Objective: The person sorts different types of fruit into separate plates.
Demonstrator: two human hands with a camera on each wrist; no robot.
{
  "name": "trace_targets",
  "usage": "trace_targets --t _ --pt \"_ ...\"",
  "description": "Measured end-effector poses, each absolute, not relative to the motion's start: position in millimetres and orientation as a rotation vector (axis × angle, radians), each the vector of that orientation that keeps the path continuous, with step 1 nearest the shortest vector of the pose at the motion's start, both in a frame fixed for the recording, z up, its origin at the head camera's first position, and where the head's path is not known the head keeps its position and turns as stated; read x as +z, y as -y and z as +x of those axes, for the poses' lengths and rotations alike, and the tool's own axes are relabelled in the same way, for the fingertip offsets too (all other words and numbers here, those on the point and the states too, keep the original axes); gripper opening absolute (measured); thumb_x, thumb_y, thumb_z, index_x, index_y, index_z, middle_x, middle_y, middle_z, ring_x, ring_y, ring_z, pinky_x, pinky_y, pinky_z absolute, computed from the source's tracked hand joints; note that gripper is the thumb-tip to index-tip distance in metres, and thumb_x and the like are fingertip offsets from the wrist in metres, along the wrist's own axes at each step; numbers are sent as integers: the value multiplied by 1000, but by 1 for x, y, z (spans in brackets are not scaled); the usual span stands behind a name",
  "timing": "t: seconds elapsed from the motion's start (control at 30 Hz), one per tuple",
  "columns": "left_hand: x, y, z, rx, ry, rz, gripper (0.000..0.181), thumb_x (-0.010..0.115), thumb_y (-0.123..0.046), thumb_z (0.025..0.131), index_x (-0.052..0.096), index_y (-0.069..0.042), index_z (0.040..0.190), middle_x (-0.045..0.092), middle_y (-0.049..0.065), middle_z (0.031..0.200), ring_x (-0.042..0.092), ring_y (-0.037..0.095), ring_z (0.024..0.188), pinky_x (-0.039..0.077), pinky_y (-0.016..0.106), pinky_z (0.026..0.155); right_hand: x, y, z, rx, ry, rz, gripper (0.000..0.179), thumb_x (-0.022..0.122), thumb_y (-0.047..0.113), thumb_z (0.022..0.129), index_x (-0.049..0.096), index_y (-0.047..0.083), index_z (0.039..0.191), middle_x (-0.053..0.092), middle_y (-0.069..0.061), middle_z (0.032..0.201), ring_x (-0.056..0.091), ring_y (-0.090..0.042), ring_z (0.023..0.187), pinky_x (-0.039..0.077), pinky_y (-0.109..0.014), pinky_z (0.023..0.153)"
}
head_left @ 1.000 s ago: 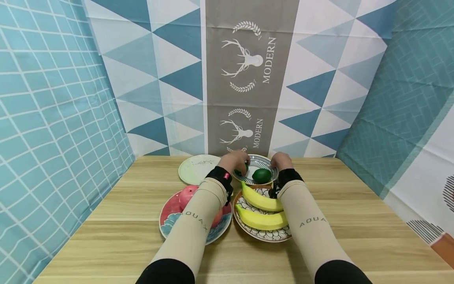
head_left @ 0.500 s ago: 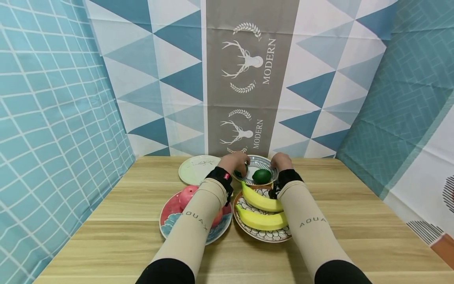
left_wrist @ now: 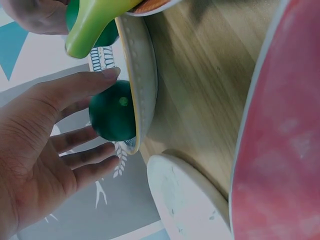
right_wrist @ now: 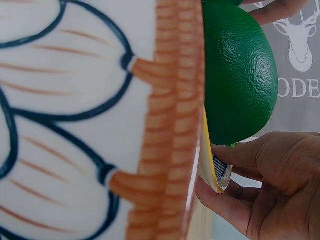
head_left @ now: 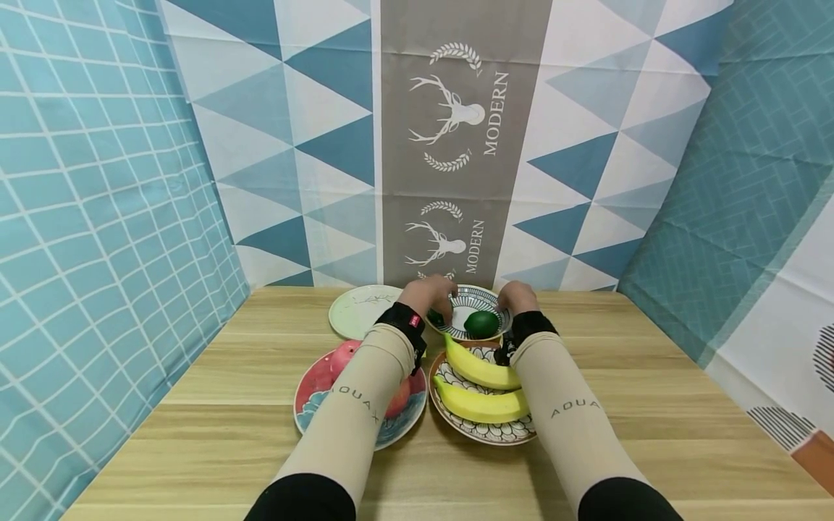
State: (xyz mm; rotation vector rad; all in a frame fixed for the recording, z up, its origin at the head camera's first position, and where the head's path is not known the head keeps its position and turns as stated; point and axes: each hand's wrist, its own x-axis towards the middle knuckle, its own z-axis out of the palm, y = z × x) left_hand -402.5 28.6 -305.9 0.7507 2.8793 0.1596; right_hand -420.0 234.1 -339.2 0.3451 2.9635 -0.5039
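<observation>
A patterned bowl (head_left: 472, 297) with a yellow rim stands at the back of the table, two dark green limes in it. Around the left lime (left_wrist: 115, 112), my left hand (head_left: 426, 295) has its fingers spread and loose, thumb tip close over the fruit. My right hand (head_left: 519, 297) pinches the bowl's right rim between thumb and fingers, as the right wrist view shows. Beside that hand lies the other lime (head_left: 482, 324). Two bananas (head_left: 482, 405) rest on the brown-rimmed plate (head_left: 478, 432) under my right forearm.
A red and blue plate (head_left: 306, 394) with round pink-red fruits (head_left: 343, 356) lies under my left forearm. Behind it is a pale, flat plate (head_left: 355, 311). Printed cloth walls (head_left: 462, 174) stand behind and beside the wooden table (head_left: 234, 434).
My left hand has shifted slightly left and up, loosening from the left lime, which sits in the bowl. My right hand has kept its place on the rim.
</observation>
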Motion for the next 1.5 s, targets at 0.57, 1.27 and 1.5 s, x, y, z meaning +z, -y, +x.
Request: trace_targets --t 0.57,1.27,1.5 --pt "-292 -19 -408 161 -2912 880 60 78 -37 95 62 -9 146 57 12 151 55 28 136 49 41 110 -341 -235 -430 -437 -2961 309 23 70 16 102 75 -7 104 66 -20 109 59 -29 90 55 -39 80" --pt "-263 20 -410 98 -3048 896 36 68 -34 98 73 -8 123 72 9 123 66 28 115 54 41 99 -284 -238 -404 -507 -2978 163 35 51 23 106 63 -7 119 54 -24 117 44 -30 94 35 -41 82" --pt "-253 33 -407 95 -3055 885 53 65 -42 101 65 -9 143 63 14 145 57 35 135 46 45 114 -279 -248 -408 -448 -3013 129 44 51 28 105 62 -8 128 56 -31 134 53 -38 108 43 -46 87"
